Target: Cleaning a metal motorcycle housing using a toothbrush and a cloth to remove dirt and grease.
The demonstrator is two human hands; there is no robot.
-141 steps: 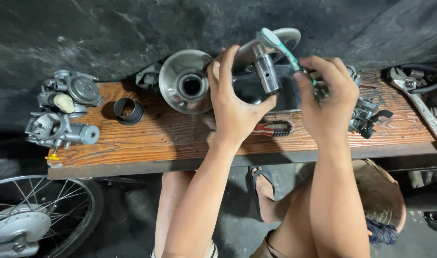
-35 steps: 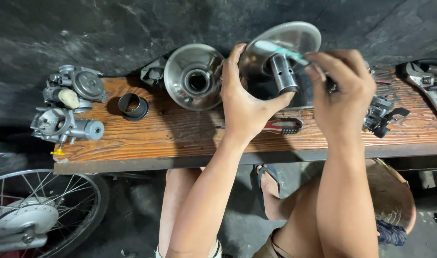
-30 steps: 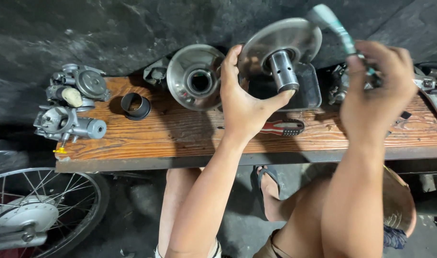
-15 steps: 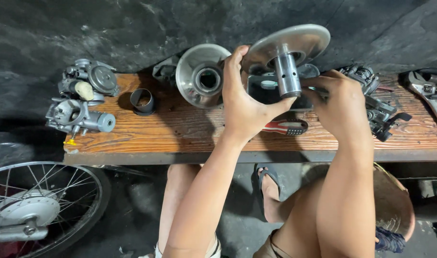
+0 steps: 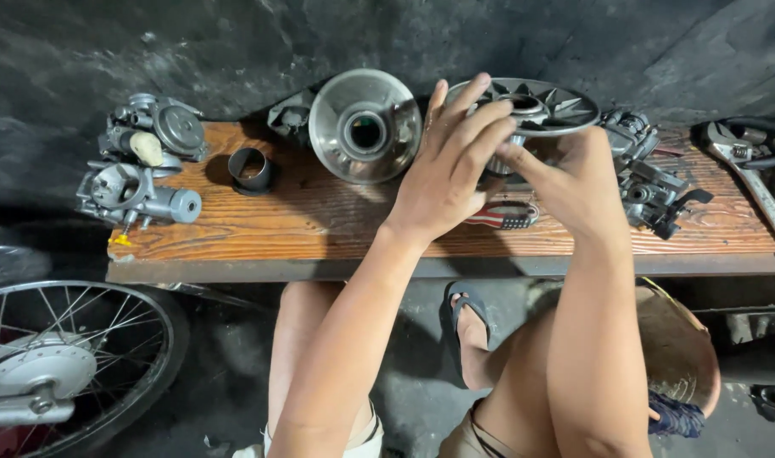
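My left hand [image 5: 448, 165] grips the near edge of a round finned metal pulley disc [image 5: 547, 103], held fins-up above a wooden plank [image 5: 320, 222]. My right hand [image 5: 579, 182] holds the same disc from below at its hub; the hub and shaft are hidden behind my fingers. A silver cone-shaped pulley half [image 5: 364, 125] lies on the plank just left of my left hand. Under my hands lies a red-handled tool [image 5: 504, 215].
Two carburettor-like metal assemblies [image 5: 142, 170] and a short black ring [image 5: 251, 169] sit at the plank's left end. More engine parts [image 5: 655, 182] and a wrench [image 5: 748, 165] lie at the right. A spoked wheel [image 5: 61, 365] stands lower left; my knees are below the plank.
The disc has been turned over: its shaft pointed toward me, now its finned face shows. The slim tool my right hand held is gone, and that hand has come onto the disc.
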